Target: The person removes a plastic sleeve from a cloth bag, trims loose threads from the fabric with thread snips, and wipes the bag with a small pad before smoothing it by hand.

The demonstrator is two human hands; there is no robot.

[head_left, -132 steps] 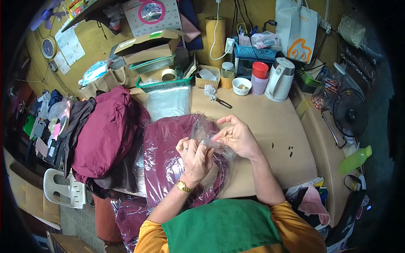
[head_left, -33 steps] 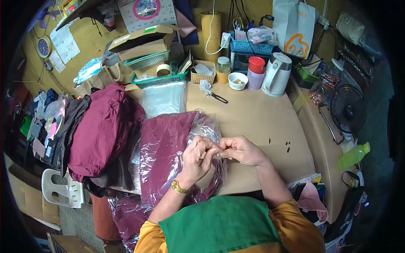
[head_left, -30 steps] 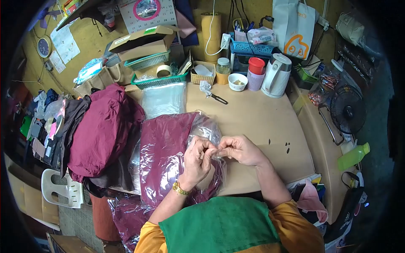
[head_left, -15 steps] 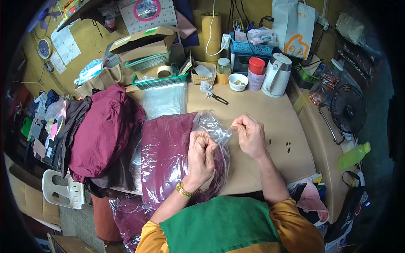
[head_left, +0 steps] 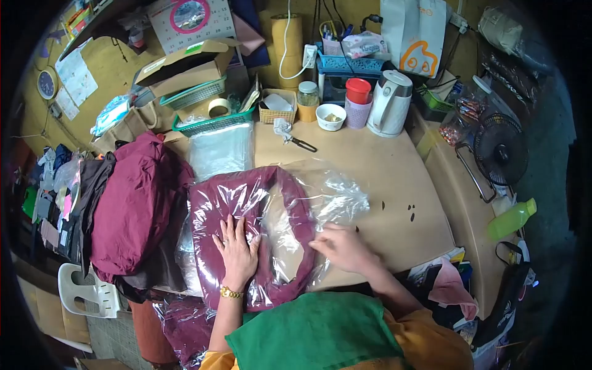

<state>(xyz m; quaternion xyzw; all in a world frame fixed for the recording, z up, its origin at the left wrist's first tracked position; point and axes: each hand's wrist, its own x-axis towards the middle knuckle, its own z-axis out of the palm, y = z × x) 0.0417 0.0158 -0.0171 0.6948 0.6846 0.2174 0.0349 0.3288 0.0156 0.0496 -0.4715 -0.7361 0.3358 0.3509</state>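
Observation:
A folded maroon garment (head_left: 216, 194) lies inside a clear plastic bag (head_left: 345, 196) in front of me. My left hand (head_left: 237, 256) rests flat on the bagged garment, fingers spread. At the bag's right side, my right hand (head_left: 344, 248) has its fingers curled together on the plastic edge. A bare strip of bag shows between the main part of the garment and a maroon band on its right. The open end of the bag looks crumpled and shiny toward the upper right.
A pile of maroon cloth (head_left: 132, 209) lies on the left. Flat clear bags (head_left: 221, 148) are stacked behind. Thread snips (head_left: 303, 145), a white bowl (head_left: 330, 117) and an electric kettle (head_left: 390, 105) stand toward the back. A white plastic chair (head_left: 89, 293) is at lower left.
My left hand has opened from a fist and moved left and down onto the garment. My right hand has lowered to the bag's side. The bag's end now spreads flatter; the view has shifted.

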